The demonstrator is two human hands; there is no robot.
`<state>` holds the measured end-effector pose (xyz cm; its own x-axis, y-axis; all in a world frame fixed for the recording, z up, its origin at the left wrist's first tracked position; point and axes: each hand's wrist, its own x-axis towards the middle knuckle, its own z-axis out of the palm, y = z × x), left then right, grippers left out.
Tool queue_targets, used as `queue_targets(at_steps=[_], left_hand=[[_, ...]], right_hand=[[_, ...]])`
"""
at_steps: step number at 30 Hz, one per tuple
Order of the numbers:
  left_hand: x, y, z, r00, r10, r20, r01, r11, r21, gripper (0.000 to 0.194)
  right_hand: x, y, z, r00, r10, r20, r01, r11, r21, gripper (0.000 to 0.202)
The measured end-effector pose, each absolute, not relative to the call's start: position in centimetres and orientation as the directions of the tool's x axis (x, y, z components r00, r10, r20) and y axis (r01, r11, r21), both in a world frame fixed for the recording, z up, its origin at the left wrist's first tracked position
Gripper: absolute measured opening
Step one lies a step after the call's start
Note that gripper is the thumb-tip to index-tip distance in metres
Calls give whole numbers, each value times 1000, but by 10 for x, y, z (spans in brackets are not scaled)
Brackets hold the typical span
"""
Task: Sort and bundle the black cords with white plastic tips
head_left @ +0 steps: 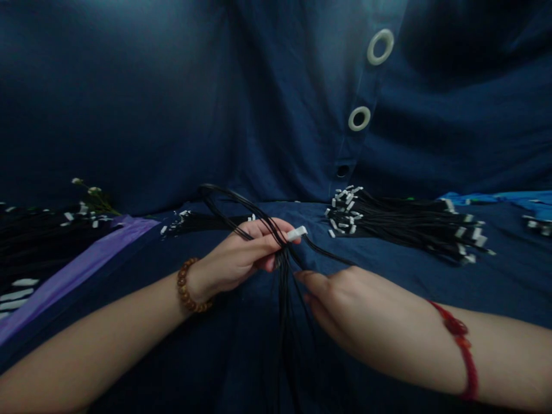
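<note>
My left hand [254, 250] is closed around a looped bundle of thin black cables [282, 287], pinching it between thumb and fingers. A white connector [296, 233] sticks out just past the thumb tip. From the connector a single black cable [325, 253] curves right and passes behind my right hand [340, 305]. The fingers of that hand are curled together beside the hanging cables, closed on a black cable; the fingertips are partly hidden. Above my left wrist the bundle bends into a loop [211, 190], and its loose strands hang down toward me.
Piles of black cables with white connectors lie at right [401, 224] and far left [34, 236], with a smaller bunch [202, 223] behind my left hand. Purple cloth [86, 261], small white flowers [95, 190] and blue plastic [500, 198] lie around. A dark blue curtain [172, 103] hangs behind.
</note>
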<state>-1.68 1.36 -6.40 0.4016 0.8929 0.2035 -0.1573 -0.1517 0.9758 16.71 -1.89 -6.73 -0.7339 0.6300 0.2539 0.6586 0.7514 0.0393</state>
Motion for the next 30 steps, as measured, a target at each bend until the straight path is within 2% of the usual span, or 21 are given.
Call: queue_targets(at_steps=[1,3,5,7,10,13,15,24,28,30], left_hand=[[-16,13,-64,403,893,200,-144,-154,978,10],[-15,12,-65,386,902,195,-143,-150,978,11],[-13,13,-67,355,915,194,-168,-142,976,10],[-13,13,-70,344,917,204,-182,-148,972,10],[-13,13,-72,337,910,243,-152,-202,968,11],[-13,12,-73,324,909,261,-99,-242,965,11],[-14,13,-73,312,911,268,-80,-256,963,10],[-14,15,-72,268,911,313,-104,-295,950,10],[-14,15,-72,268,919,287,-143,-257,956,10],[-13,15,-72,248,936,252,-133,-224,965,9]], right_hand=[[167,-15,-66,-727,632,269,644,763,-55,14],[167,-9,-62,-713,641,284,550,763,-339,19],[165,-4,-62,-693,661,289,399,685,-609,24],[161,0,-64,-653,697,296,280,586,-761,23],[155,2,-68,-621,729,288,125,455,-882,18],[151,4,-70,-611,756,235,30,319,-947,15],[151,6,-69,-598,772,215,38,295,-955,14],[157,16,-66,-598,766,235,121,376,-918,19],[159,17,-65,-604,764,225,190,413,-891,11],[162,15,-63,-613,759,221,280,470,-837,8]])
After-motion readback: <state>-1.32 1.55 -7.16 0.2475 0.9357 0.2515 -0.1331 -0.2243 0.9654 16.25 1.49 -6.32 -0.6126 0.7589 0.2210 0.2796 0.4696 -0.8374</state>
